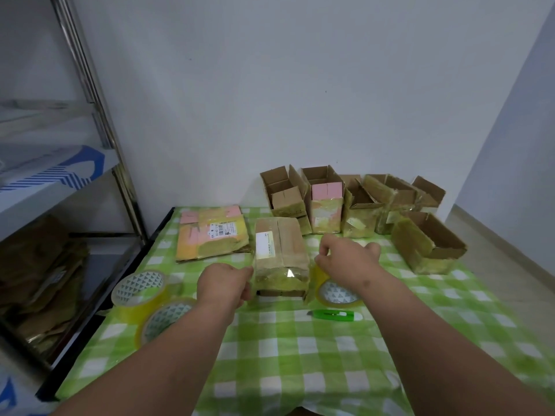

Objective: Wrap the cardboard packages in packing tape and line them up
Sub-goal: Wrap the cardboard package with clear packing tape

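White wall corner, metal shelf [99,121] at left, surface [300,349] under a green checked cloth. Closed cardboard package [280,256] lies mid-surface between both hands, part taped at its near end. Left hand [225,283] touches the package's near-left corner, fingers curled at the tape edge there; grip reads as a pinch on tape or box edge, exact contact blurred. Right hand [348,259] holds the tape roll [333,288] just right of the package, fingers curled over its top, yellowish tape running from roll to box. Two spare rolls [147,298] sit left, green cutter [335,314] near the front. Row of open-topped taped boxes [345,202] stands along the wall; flattened package [211,232] lies back left. Judgement: wrapping in progress. To do it well, keep the left hand pinning the tape end, pull taut, run the roll round without slack, then cut.
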A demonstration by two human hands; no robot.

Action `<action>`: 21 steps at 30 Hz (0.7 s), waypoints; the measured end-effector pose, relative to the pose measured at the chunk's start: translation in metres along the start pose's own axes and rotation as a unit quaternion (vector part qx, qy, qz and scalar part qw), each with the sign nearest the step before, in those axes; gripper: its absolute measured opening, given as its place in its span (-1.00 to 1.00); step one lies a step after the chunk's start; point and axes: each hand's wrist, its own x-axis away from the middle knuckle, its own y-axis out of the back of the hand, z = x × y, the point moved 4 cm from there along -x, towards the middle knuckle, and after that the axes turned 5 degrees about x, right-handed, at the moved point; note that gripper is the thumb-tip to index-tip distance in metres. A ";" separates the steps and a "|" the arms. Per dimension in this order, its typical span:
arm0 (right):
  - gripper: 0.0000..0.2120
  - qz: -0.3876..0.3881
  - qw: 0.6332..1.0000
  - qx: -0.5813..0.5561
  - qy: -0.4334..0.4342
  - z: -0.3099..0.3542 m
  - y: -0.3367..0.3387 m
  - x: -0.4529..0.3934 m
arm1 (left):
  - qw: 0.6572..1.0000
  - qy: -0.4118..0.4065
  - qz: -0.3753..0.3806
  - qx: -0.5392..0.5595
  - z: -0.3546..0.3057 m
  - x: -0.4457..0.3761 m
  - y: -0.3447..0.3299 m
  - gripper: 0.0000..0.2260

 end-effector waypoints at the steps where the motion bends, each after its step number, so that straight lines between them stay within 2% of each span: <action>1: -0.88 -0.003 1.000 0.001 0.017 0.004 -0.003 0.001 | 1.000 0.001 0.001 -0.013 -0.001 -0.001 -0.001 -0.59; 7: -0.76 -0.010 0.998 -0.010 0.063 0.013 -0.009 0.008 | 0.994 0.002 -0.001 -0.108 -0.008 0.000 0.003 -0.75; 9: -0.75 -0.007 0.997 -0.005 0.072 0.017 -0.008 0.010 | 0.991 -0.036 -0.001 -0.130 -0.011 0.003 0.006 -0.74; 12: -0.73 -0.008 0.997 -0.014 0.077 0.024 -0.005 0.014 | 0.984 -0.105 0.033 -0.137 -0.019 0.004 0.000 -0.86; 17: -0.82 0.006 0.997 -0.037 0.070 0.026 -0.005 0.019 | 0.962 -0.161 0.043 -0.217 -0.026 0.010 -0.003 -0.71; 21: -0.68 0.018 0.995 -0.058 0.081 0.023 -0.005 0.023 | 0.948 -0.188 0.076 -0.245 -0.024 0.014 -0.002 -0.61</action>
